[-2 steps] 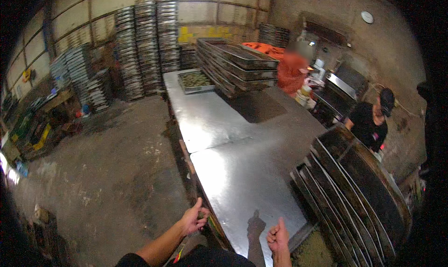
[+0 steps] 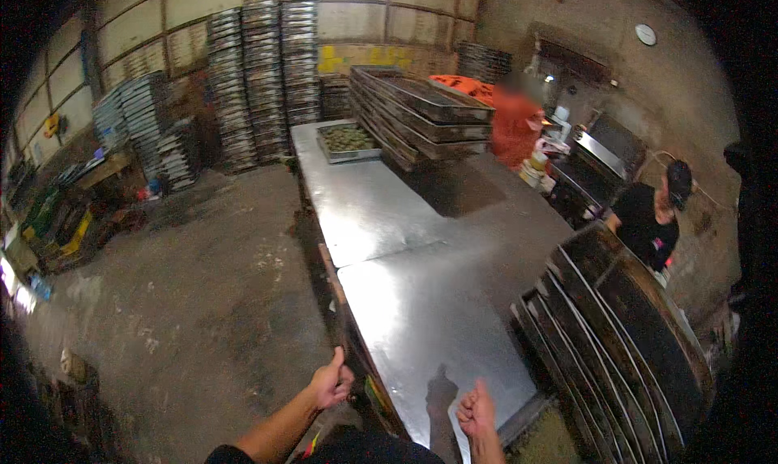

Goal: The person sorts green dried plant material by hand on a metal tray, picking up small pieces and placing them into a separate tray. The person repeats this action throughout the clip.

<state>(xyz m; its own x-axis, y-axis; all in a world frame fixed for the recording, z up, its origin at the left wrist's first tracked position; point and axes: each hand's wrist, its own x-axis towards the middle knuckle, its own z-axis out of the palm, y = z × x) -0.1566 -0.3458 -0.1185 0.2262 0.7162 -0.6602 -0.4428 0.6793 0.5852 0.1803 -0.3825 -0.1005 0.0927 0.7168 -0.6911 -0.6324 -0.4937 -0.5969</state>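
My left hand (image 2: 331, 383) is just off the left edge of the metal table (image 2: 429, 310). Its fingers are curled, its thumb points up, and nothing shows in it. Over the table's near end is my right hand (image 2: 476, 411), also curled with the thumb raised and no object visible. A dark shadow lies on the shiny sheet between the two hands. Right of my right hand leans a stack of large dark trays (image 2: 600, 334) with metal rims. Below it, partly cut off, is a greenish-brown mass (image 2: 543, 444).
On the table's far end are stacked trays (image 2: 421, 111) and a shallow tray (image 2: 348, 140) of small greenish pieces. Tall tray stacks (image 2: 263, 75) line the back wall. A person in black (image 2: 644, 221) is at the right, another in orange-red (image 2: 515, 128) farther back. Concrete floor (image 2: 203, 302) stretches left.
The whole view has shifted slightly, so the table and trays appear a little farther right. My left hand is slightly lower and farther left in the picture. Both hands stay curled.
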